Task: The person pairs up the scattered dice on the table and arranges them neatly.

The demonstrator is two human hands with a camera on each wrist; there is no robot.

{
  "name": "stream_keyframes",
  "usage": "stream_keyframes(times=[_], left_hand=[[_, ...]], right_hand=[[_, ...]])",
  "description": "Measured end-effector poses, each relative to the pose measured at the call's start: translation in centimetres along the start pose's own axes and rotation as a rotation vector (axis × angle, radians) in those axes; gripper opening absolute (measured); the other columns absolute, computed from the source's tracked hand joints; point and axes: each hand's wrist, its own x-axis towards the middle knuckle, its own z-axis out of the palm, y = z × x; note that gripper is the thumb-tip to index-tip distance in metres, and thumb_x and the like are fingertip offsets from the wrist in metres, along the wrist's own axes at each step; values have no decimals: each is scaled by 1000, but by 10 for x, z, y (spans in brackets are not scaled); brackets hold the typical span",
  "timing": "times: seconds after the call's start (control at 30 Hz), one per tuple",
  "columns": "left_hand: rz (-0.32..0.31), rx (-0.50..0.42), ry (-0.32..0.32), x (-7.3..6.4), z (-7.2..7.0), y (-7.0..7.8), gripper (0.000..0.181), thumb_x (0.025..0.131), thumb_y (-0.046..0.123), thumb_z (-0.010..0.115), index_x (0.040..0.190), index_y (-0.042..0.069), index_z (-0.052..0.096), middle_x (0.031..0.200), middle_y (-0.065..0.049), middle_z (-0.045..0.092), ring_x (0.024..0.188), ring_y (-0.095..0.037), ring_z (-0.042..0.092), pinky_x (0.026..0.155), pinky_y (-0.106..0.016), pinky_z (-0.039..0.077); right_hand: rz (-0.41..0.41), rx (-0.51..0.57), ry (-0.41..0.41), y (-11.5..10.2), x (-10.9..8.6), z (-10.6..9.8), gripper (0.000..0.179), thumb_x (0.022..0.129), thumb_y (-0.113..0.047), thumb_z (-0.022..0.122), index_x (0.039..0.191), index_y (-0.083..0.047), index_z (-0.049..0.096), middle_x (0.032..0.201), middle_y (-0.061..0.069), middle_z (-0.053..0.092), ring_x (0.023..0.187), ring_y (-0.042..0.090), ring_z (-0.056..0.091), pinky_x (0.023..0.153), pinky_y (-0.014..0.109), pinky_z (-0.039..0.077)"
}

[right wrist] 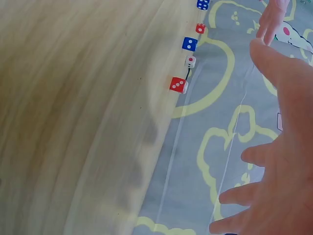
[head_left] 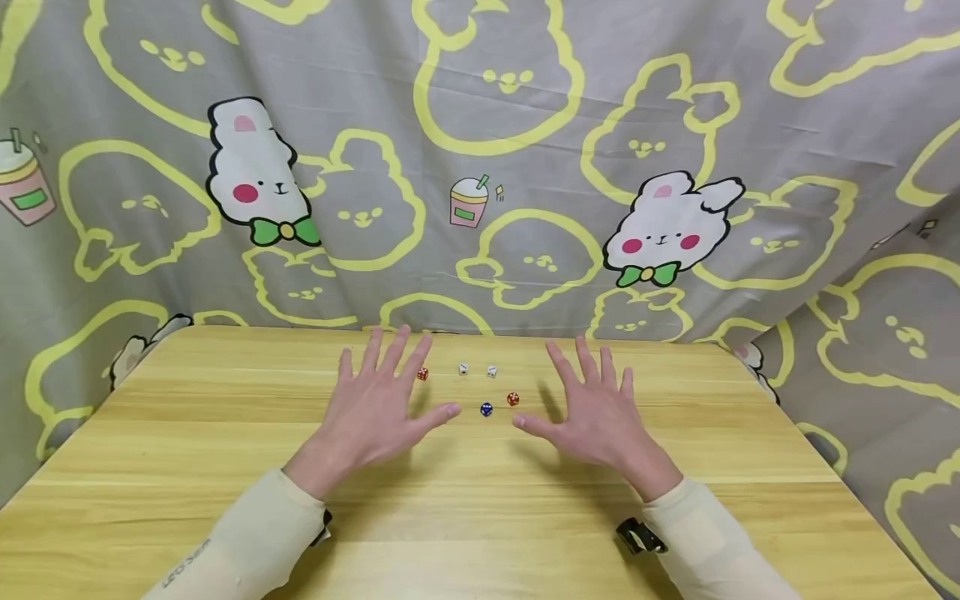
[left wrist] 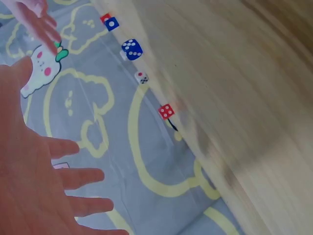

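Note:
My left hand (head_left: pixel 371 408) hovers palm down over the table with straight, spread fingers and holds nothing. On the other side, my right hand (head_left: pixel 600 412) is held the same way, thumb toward the left hand. Between them lie several small dice. A red die (head_left: pixel 423 374) is beside the left forefinger, and two white dice (head_left: pixel 463 368) sit toward the back edge. Nearer the thumbs are a blue die (head_left: pixel 487 409) and another red die (head_left: pixel 513 399). The right wrist view shows a second blue die (right wrist: pixel 203 4), hidden in the head view.
The wooden table (head_left: pixel 480 517) ends at the back against a grey curtain (head_left: pixel 390 83) printed with yellow outlines and white rabbits. Curtain cloth also hangs along both sides. A black strap (head_left: pixel 641 536) is at the right wrist.

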Motion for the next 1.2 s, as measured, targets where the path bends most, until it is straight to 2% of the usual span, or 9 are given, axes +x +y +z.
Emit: stream_keyframes(times=[0.2,0.37,0.47,0.63,0.83,1.0,1.2], left_hand=[[2,-32,-18,0,-2,5,102,94,85,47,171,23,21,179,-12,20,165,-46,12,125,-79,18],[8,-69,-55,3,-2,11,99,96,83,45,171,24,19,180,-8,17,167,-41,11,128,-75,19],[24,-87,-75,4,-1,13,97,97,81,46,171,22,21,180,-7,18,166,-40,14,128,-74,21],[47,-103,-82,4,-1,17,90,101,73,50,169,17,29,177,-10,27,165,-38,22,126,-72,28],[77,-129,-96,7,3,23,84,103,65,56,167,16,34,174,-11,34,162,-38,30,124,-70,33],[88,-173,-156,9,8,31,81,104,62,57,167,18,33,175,-10,32,163,-37,28,127,-68,30],[141,-182,-225,16,16,41,80,106,62,52,169,19,29,176,-8,30,163,-37,27,128,-68,27]], right_hand=[[-8,32,-8,0,4,0,114,86,-78,69,171,-22,19,176,26,16,158,61,19,124,80,17],[-12,81,-20,3,8,1,113,88,-76,68,171,-18,19,174,28,22,156,59,25,120,79,30],[-9,149,-34,4,10,2,109,91,-68,72,171,-16,19,172,29,26,156,56,28,118,77,35],[-12,247,-61,3,15,4,102,94,-52,78,169,-10,24,169,29,33,153,53,35,121,70,37],[-29,326,-69,0,24,9,89,95,-39,80,164,-4,36,160,21,49,143,46,51,115,65,47],[-3,347,-78,-4,30,14,77,95,-32,81,158,-5,46,154,17,57,136,40,59,109,58,54],[44,382,-82,-4,35,20,60,94,-25,82,147,-6,60,139,14,70,124,33,68,106,52,57]])
